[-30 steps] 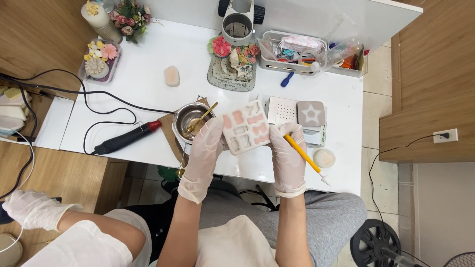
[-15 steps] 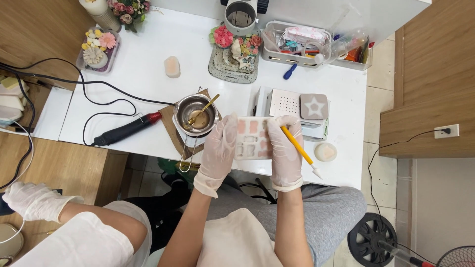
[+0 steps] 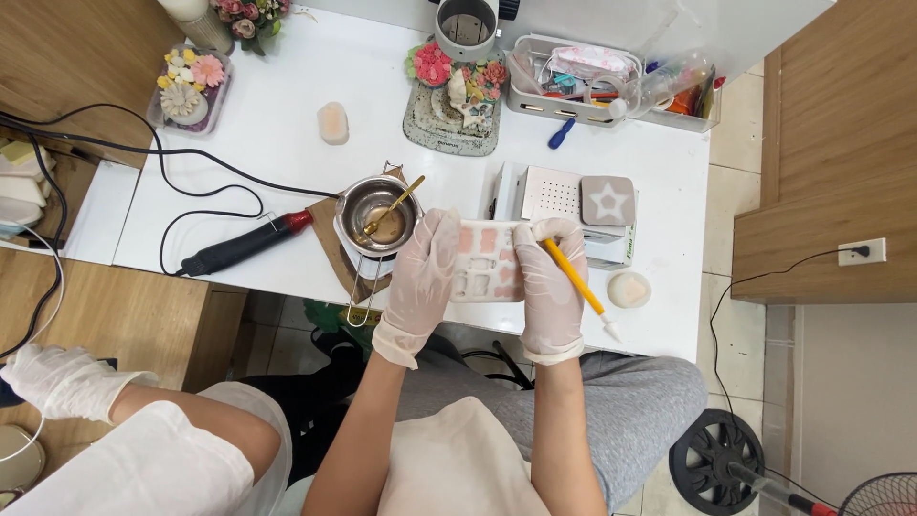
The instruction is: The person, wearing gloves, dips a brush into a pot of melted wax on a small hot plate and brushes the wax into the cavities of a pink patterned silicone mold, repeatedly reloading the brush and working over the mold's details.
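Two gloved hands, left hand (image 3: 427,277), right hand (image 3: 549,287), mould (image 3: 485,260) between

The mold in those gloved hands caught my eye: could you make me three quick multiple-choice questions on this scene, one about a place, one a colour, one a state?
1. Where is the small metal pot?
A. left of the mold
B. on the floor
C. behind the fan

2. What colour is the thin tool in the right hand?
A. green
B. yellow
C. black

3. How is the mold held?
A. lying alone on the table
B. by the left hand only
C. between both hands

Answers:
1 A, it stands on the white table beside the left hand.
2 B, its shaft is yellow with a pale tip.
3 C, gloved fingers grip both sides.
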